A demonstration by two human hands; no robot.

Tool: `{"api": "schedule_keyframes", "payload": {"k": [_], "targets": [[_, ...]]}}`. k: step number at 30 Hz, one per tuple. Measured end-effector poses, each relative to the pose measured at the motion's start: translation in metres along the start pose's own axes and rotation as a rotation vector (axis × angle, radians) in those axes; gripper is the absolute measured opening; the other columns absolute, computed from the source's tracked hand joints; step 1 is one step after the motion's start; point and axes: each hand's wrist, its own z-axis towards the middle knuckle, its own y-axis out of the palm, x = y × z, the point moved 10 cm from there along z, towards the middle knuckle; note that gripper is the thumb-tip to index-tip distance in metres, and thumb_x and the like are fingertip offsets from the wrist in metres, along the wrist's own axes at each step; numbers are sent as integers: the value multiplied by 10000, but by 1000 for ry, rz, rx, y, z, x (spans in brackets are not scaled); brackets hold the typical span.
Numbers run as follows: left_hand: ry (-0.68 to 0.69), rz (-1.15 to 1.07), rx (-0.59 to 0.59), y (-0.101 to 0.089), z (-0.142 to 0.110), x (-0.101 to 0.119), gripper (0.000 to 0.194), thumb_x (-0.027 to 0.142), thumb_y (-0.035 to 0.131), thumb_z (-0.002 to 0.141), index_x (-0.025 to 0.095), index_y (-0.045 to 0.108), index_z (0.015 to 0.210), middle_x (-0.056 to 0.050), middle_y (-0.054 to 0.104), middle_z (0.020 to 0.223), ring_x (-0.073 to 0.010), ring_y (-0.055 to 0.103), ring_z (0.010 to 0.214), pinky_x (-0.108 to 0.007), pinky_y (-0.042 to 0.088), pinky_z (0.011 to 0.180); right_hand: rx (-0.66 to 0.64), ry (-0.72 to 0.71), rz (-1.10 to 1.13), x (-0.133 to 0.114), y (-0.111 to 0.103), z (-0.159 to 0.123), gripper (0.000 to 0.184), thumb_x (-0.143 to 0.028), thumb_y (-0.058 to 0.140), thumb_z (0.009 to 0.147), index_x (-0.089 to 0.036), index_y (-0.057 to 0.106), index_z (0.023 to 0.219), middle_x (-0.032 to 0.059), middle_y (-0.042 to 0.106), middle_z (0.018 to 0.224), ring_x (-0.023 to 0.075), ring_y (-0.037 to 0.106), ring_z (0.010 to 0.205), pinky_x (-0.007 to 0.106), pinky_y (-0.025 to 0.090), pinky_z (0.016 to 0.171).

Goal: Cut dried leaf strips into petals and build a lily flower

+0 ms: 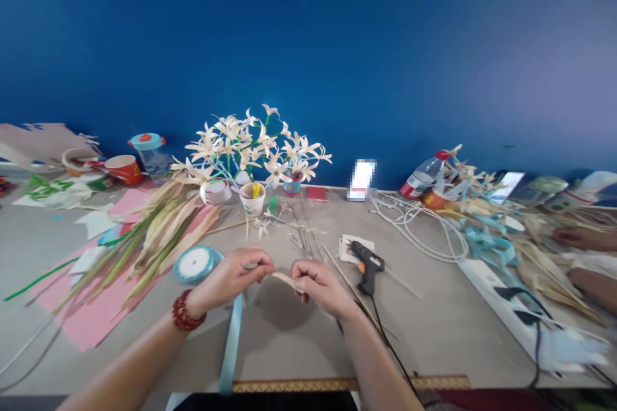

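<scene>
A short, pale strip of corn husk (pixel 283 279) spans the gap between my two hands above the table. My left hand (pixel 243 270), with red beads at the wrist, pinches its left end. The other end is gripped by my right hand (pixel 318 284), fingers curled under and thumb on top. Just left of my left hand lies a roll of light blue ribbon (pixel 195 264), and its loose tail (pixel 232 340) runs down over the table's front edge. To the right of my right hand rests a black glue gun (pixel 367 266) on a small pale pad.
White husk flowers (pixel 260 148) stand in cups at the back, beside a paper cup (pixel 252 200). Corn husks (pixel 154 237) lie on pink paper (pixel 91 314) at left. A power strip (pixel 501 308), white cable (pixel 434 225) and another person's hand (pixel 585 239) are at right.
</scene>
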Motion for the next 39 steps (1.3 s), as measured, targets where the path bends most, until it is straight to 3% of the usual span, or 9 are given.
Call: {"api": "schedule_keyframes", "payload": {"k": [2,7,10,14,19,25,28,33,39], "targets": [[-83,-68,7,6,-1,-9,278,370,469,943,180,594,783,17,545,695,-128,511,661,-224,372,604,95,-14,-112,-12,-18,-11,201,-284,508,860,-193,555,688,-28,537,619,112,504,540,207,378,514],[-179,-327,24,26,-3,-21,193,348,462,940,182,554,907,25,533,701,-121,500,651,-234,403,628,444,17,-918,-31,-85,-63,181,-333,499,925,-225,636,877,29,661,801,194,603,713,271,410,637],[-237,-510,-7,38,-2,-24,167,338,516,908,173,547,911,12,578,730,-119,536,665,-247,442,662,389,155,-1340,-11,-99,-76,139,-228,523,879,-211,647,819,83,684,889,243,631,822,297,418,671],[-282,-604,6,42,-2,-27,176,330,595,856,161,565,893,-11,641,747,-121,579,666,-254,472,665,304,297,-1562,16,-101,-72,139,-164,528,833,-187,647,767,117,691,911,246,655,828,282,406,622],[-284,-636,75,40,-3,-33,191,337,626,831,154,579,859,-20,668,730,-119,596,638,-249,482,639,297,365,-1478,23,-109,-64,135,-213,544,809,-196,608,692,90,690,843,230,672,720,273,361,552],[-270,-625,136,35,-4,-38,180,328,630,829,155,582,838,-17,662,719,-114,585,625,-232,467,610,512,350,-1144,5,-136,-75,80,-328,550,787,-252,544,765,6,664,704,205,634,612,256,366,511],[-241,-591,168,33,-4,-37,148,303,629,831,159,596,843,-18,669,733,-120,592,653,-230,463,620,531,103,-850,-15,-106,-66,106,-327,495,841,-257,529,913,7,670,735,198,629,649,264,418,579],[-182,-475,246,21,-5,-27,128,282,610,842,157,626,818,-25,675,735,-129,593,661,-230,462,624,157,-46,-424,-9,-12,-21,262,-403,411,968,-233,539,814,-9,580,643,166,543,591,257,401,576],[-185,-388,260,18,-6,-26,110,252,604,831,158,624,777,-21,673,738,-135,590,683,-223,445,622,218,-28,-267,17,0,3,392,-510,440,954,-213,560,728,-29,510,522,142,486,499,255,371,526]]}}
